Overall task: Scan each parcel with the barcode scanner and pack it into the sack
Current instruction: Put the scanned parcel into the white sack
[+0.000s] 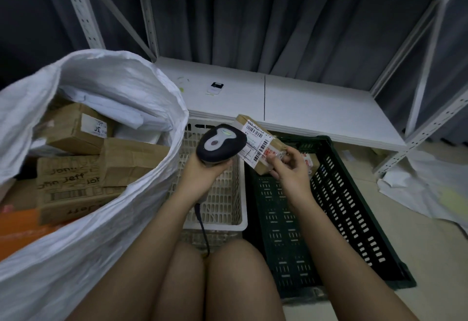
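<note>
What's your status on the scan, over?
Left hand grips scanner, aimed at label. Right hand holds parcel above green crate. Sack open at left, boxes inside; nothing blocking.

There was one white woven plastic sack [83, 232], and in it at least four brown cardboard parcels [73, 128]. One black-and-grey handheld barcode scanner [220, 143] was there. One more brown labelled parcel [262, 144] was present. Two slotted plastic crates stood there: one white [229, 209], one dark green [336, 219]. Two bare hands [202, 173] showed.
</note>
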{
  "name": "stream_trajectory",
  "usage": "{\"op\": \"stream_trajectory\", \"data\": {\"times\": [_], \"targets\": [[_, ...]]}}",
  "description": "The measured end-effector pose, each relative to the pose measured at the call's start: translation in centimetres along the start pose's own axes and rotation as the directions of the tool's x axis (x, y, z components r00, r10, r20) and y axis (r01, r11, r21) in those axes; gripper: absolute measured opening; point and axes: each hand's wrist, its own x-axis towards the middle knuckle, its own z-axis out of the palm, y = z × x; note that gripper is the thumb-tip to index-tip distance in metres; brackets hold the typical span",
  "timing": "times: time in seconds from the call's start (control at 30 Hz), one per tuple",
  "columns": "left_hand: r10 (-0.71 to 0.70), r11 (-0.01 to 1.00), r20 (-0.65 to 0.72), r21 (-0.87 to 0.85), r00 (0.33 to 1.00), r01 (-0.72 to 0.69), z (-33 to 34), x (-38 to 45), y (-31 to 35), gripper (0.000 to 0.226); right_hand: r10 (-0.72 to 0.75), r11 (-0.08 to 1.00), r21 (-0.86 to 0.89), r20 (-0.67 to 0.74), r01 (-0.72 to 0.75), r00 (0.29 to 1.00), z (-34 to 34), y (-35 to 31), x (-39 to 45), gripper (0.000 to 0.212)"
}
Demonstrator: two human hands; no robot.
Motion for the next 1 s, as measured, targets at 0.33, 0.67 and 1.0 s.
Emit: {"op": "stream_trajectory", "data": {"times": [0.33, 0.67, 1.0], "targets": [[0.178, 0.984, -0.255, 0.04, 0.95, -0.173, -10.4, -8.5, 8.1, 0.038, -0.28, 0.947, -0.092, 0.24, 0.309, 0.929, 7.9, -10.3, -7.4, 0.034], [0.108, 0.992, -0.518, 0.002, 0.848, -0.125, -24.3, -15.3, 8.8, 0.045, -0.353, 0.625, -0.313, 0.704, 0.715, 0.617, 22.5, -8.6, -11.8, 0.042], [0.045, 0.999, -0.708, 0.053, 0.704, -0.01, -32.8, -19.7, 7.5, 0.025, -0.047, -0.234, 0.047, 0.997, 0.971, -0.06, 35.4, -6.4, -14.5, 0.056]]}}
